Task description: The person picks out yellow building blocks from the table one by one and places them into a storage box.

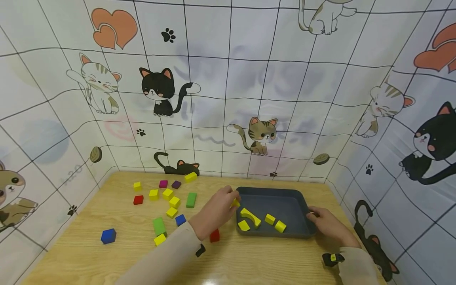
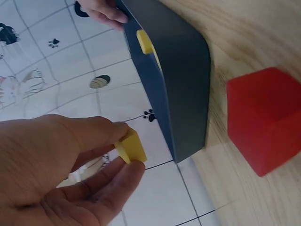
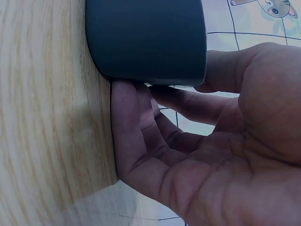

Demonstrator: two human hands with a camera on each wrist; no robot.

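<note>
Left wrist view: near the tray [image 2: 190, 84], pinching a yellow block [image 2: 133, 147] in the left hand [image 1: 215, 211] with fingers closed to its width.
Gripping the tray's edge with the right hand [image 1: 329, 225]; could drop the block outside through a fingertip slip.

On the table [image 1: 249, 259], blocks [image 1: 153, 194] lie left of the tray [image 1: 281, 204] (more blocks [image 1: 280, 227] inside).
</note>
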